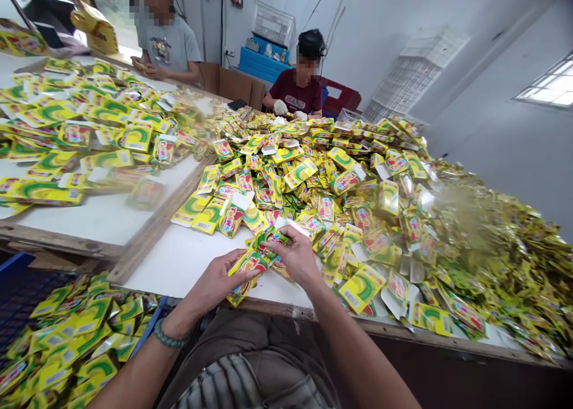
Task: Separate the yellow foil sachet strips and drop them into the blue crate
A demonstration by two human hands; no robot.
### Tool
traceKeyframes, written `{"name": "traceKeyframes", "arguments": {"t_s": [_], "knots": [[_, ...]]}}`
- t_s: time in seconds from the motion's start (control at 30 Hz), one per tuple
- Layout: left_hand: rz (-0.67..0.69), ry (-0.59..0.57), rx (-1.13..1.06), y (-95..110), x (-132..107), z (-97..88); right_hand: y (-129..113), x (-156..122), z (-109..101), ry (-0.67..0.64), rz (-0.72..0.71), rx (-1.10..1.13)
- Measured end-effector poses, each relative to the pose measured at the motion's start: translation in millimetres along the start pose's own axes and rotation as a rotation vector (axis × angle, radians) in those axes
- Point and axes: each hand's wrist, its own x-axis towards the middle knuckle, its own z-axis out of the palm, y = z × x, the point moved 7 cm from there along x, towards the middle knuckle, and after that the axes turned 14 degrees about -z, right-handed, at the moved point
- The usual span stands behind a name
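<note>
My left hand (222,279), with a beaded bracelet on its wrist, grips a small yellow-green printed carton (249,267) above the table's front edge. Its thumb lies across the carton's face. Close by on the right, my right hand (295,252) pinches a shiny green packet (271,239) against the carton's upper end. Whether the packet is partly inside the carton cannot be made out. Beyond my hands, several cartons lie flat, among them a yellow one (208,215) and one with a raised white flap (233,214). Another yellow carton (362,288) rests right of my right wrist.
A large pile of loose packets (505,254) covers the table's right side. A wooden divider (156,221) separates a left section heaped with cartons (67,113). Below left stands a blue crate (150,325) full of cartons. Two people (168,51) (298,89) work across the table.
</note>
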Motion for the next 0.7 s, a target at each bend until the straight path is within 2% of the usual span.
{"name": "traceKeyframes", "arguments": {"t_s": [0.13,0.3,0.4,0.47,0.57,0.7], "knots": [[-0.044,-0.006,-0.038,-7.5,1.3,-2.1,7.1,-9.1,14.3,-0.027,0.030,0.075],[-0.098,-0.029,-0.182,-14.3,0.8,-1.1,-12.8,-15.9,13.3,-0.129,-0.148,-0.121],[-0.130,-0.046,-0.231,-14.2,-0.2,1.6,-22.5,-20.2,3.3,-0.018,-0.205,-0.178],[-0.136,-0.023,-0.225,-13.7,-0.7,0.5,-25.4,-24.7,0.9,0.043,-0.210,-0.241],[-0.140,0.034,-0.192,-16.7,-2.4,-4.4,-26.9,-32.9,11.7,-0.037,-0.212,-0.286],[-0.123,0.006,-0.139,-22.6,-8.2,-4.4,-25.0,-48.1,22.4,-0.116,-0.124,-0.172]]}}
